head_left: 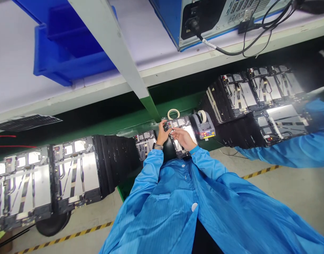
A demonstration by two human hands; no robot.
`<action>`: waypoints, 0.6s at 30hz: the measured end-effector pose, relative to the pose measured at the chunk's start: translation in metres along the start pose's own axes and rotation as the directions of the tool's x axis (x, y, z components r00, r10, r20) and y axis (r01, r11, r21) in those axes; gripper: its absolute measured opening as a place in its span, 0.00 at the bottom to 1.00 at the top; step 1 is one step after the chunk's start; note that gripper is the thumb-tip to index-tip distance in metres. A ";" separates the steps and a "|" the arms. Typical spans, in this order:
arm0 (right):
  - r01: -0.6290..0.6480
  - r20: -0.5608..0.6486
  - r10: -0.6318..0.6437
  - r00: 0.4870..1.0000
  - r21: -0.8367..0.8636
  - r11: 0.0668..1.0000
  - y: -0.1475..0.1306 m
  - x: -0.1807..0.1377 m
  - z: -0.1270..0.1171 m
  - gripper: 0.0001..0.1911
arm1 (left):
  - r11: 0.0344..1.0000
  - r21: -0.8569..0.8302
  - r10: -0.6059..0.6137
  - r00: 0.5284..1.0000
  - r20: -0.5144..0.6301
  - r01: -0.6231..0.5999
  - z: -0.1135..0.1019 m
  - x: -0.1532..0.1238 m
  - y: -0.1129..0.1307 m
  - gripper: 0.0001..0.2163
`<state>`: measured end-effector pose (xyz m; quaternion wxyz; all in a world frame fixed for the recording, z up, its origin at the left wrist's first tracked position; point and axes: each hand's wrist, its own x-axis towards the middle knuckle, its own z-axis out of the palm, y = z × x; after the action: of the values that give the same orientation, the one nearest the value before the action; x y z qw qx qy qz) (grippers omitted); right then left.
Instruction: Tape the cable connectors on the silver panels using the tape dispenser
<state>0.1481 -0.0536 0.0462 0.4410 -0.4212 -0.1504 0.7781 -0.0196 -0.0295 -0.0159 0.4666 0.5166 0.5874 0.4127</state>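
My left hand [162,133], with a watch on its wrist, and my right hand [183,138] meet over an open electronic unit [189,132] with a dark frame, silver plates and flat cables. Fingertips of both hands touch its near corner, and whatever they pinch is too small to tell. Just beyond the unit lie a roll of pale tape [173,114] and a tape dispenser [203,126] with coloured buttons. Similar units sit along the black conveyor belt [115,164] to either side, and the nearest [144,144] lies left of my hands.
Blue plastic bins [72,53] sit on a white shelf behind a grey post [109,46]. A power supply box [212,21] trails black cables. A co-worker's blue sleeve [278,151] reaches in at the right. Yellow-black tape [261,171] marks the floor.
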 end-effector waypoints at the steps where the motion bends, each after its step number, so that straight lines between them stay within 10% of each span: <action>1: -0.007 -0.002 0.007 1.000 0.016 1.000 0.000 0.001 0.000 0.19 | 1.000 0.003 0.004 1.000 0.002 -0.004 0.000 0.000 0.001 0.26; 18: -0.136 -0.022 0.139 0.990 0.100 0.986 -0.005 0.008 -0.004 0.09 | 0.985 0.156 0.064 0.998 0.024 -0.067 -0.002 0.000 0.014 0.15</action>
<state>0.1518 -0.0451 0.0427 0.4087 -0.4196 -0.0761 0.8069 -0.0183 -0.0275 -0.0015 0.4163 0.5745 0.5965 0.3754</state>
